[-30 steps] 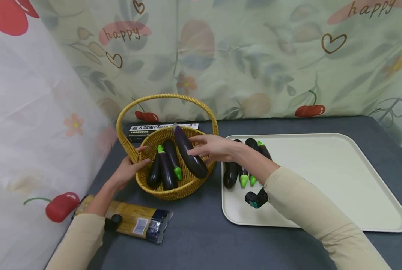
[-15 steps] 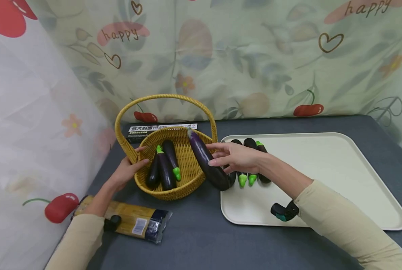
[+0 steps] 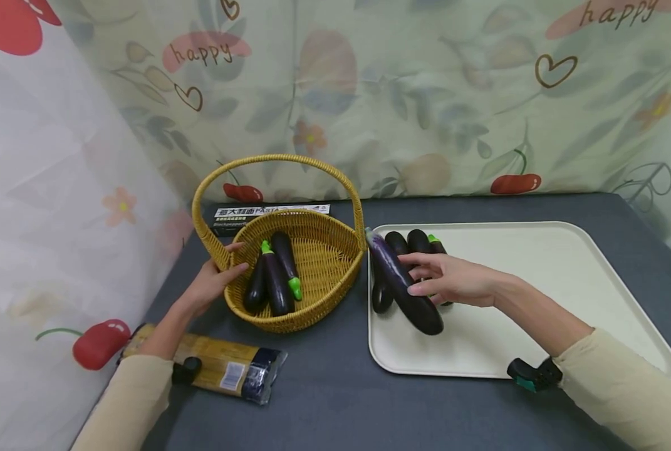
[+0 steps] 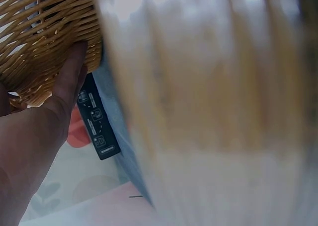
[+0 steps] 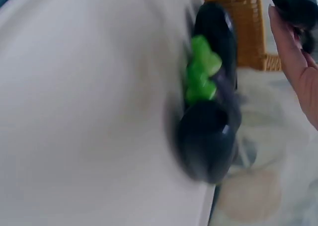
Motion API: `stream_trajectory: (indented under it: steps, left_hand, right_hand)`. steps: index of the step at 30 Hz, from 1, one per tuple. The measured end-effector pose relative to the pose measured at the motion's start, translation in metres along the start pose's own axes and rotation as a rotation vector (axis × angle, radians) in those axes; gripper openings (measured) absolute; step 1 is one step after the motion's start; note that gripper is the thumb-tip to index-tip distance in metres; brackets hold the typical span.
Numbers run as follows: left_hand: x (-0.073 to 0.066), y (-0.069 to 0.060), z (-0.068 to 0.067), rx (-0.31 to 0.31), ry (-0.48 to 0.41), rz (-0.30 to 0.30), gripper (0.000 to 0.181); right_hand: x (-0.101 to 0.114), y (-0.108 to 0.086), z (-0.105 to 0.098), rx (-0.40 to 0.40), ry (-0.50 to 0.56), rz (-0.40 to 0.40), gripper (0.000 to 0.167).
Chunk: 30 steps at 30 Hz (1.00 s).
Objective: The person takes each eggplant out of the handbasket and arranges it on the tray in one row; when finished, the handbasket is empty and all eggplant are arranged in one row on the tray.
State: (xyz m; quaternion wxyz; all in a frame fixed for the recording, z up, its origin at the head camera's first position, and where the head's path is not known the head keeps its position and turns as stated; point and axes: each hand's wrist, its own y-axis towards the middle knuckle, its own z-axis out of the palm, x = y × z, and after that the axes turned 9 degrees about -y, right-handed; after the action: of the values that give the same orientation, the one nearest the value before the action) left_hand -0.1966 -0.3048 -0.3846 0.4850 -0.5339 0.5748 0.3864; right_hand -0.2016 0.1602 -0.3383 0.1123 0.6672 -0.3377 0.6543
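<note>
Head view: the right hand [image 3: 456, 279] grasps an eggplant [image 3: 401, 285], tilted, over the white tray [image 3: 555, 269] while the left hand [image 3: 211, 285] grips the side of the wicker basket [image 3: 324, 263]; the step appears to be basket-tray transfer. Left wrist view: fingers [image 4: 69, 79] touch the basket weave (most of this view is blurred). Right wrist view: the held eggplant, cut off at the edge, is apart from the other eggplants [image 5: 206, 141]; the next move likely calls for lowering it beside them.
</note>
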Motion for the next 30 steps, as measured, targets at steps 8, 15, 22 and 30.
stream_trajectory:
  steps: [8,15,22,30]
  left_hand:
    - [-0.004,-0.003,0.001,0.005,-0.008,0.001,0.062]
    - [-0.006,-0.003,0.001,-0.002,-0.008,-0.002,0.062]
    - [-0.002,-0.001,0.001,-0.004,-0.005,-0.011,0.062]
    - [-0.002,-0.002,0.001,0.004,-0.001,-0.001,0.062]
  right_hand:
    - [-0.02,-0.03,-0.028,-0.051,0.061,0.011,0.076]
    - [-0.036,-0.045,-0.054,-0.147,0.113,0.024,0.071]
    - [-0.054,-0.047,-0.072,-0.229,0.164,0.032,0.074]
    - [-0.073,-0.045,-0.084,-0.267,0.258,0.081,0.076]
